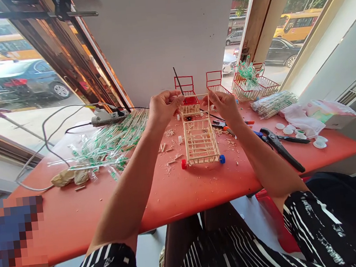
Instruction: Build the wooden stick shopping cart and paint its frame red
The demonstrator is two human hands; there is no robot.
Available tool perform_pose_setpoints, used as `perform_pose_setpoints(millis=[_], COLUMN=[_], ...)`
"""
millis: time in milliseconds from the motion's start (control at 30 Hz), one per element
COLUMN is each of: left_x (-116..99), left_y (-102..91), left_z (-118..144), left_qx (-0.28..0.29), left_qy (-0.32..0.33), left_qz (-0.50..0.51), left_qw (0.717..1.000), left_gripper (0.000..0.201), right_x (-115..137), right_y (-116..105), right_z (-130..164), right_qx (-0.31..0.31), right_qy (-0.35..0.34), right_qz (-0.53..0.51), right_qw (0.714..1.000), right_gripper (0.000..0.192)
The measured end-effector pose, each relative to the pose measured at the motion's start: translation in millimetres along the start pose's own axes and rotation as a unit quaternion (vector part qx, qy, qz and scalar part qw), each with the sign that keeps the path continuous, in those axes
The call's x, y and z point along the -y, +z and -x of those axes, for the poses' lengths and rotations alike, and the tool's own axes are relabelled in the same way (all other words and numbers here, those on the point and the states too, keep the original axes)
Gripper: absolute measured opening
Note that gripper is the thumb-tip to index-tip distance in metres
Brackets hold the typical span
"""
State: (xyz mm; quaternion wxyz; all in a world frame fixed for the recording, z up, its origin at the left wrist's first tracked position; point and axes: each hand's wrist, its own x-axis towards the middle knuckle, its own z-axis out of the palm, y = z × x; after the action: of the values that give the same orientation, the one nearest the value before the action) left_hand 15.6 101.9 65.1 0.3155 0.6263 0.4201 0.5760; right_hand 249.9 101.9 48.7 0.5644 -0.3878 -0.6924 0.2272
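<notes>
A small cart built of wooden sticks (200, 142) stands on the red table (186, 191), with a red wheel and a blue wheel at its near end. My left hand (162, 106) and my right hand (222, 105) are raised over its far end. Between them they pinch the two ends of a thin wooden stick (193, 95), held level above the cart's handle frame. Behind it a second stick cart (190, 107) with a red part inside is partly hidden by my hands.
A heap of clear plastic wrappers with green print (109, 142) lies left, beside a power strip (108, 116) and cables. Black pliers (280, 144), white caps (287, 130) and plastic bags (308, 114) lie right. Red wire baskets (249, 85) stand at the back. Wood scraps litter the middle.
</notes>
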Motion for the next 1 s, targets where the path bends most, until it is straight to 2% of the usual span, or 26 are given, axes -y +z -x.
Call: perform_pose_setpoints(millis=[167,300,433,667,833,1000], left_x=[-2.0,-3.4,-2.7,3.4,6.6,8.0], left_y=[-13.3,-18.8,-18.1,-17.1,-14.2,-11.1], left_z=[3.2,4.8,3.6,1.9,1.9,8.0], left_qx=[0.107,0.173,0.176,0.168,0.153,0.124], left_qy=[-0.050,-0.053,-0.052,-0.031,-0.038,-0.070], left_qz=[-0.034,-0.068,-0.087,-0.096,-0.077,-0.018], left_qw=[0.992,0.981,0.979,0.981,0.984,0.990], left_gripper=[0.027,0.025,0.024,0.027,0.029,0.024], right_x=[2.9,3.5,5.1,5.9,4.6,-3.5], right_y=[-13.9,-22.4,-25.0,-21.0,-19.5,-18.0], right_z=[-3.4,-3.0,-2.7,-2.7,-1.8,-3.0], right_qx=[0.092,0.170,0.187,0.165,0.168,0.159], right_qy=[0.051,0.062,0.068,0.072,0.074,0.065], right_qz=[0.026,0.054,0.067,0.099,0.063,0.039], right_qw=[0.994,0.982,0.978,0.979,0.981,0.984], right_gripper=[0.083,0.069,0.051,0.040,0.039,0.048])
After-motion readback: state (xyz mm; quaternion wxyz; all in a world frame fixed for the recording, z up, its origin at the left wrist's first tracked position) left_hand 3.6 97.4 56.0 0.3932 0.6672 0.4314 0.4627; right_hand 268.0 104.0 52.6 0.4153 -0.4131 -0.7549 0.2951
